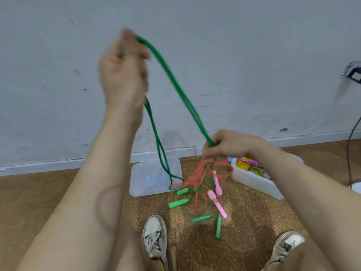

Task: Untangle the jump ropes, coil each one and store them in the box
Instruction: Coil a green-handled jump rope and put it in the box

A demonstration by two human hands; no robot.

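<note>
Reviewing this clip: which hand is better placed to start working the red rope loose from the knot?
Probably the right hand: it grips the green rope directly above the tangled red rope. The left hand holds the green strands high, far from the tangle.

**Bare arms, scuffed sneakers**

Your left hand [123, 75] and right hand [228, 143] are bare, as are both forearms past the elbow. You wear low sneakers. The left shoe [155, 235] is off-white with grey-beige panels and white laces, visibly dirty. The right shoe [289, 245] matches, with a dark mark on its side. A yellow strip [160, 263] shows at the left heel.
</note>
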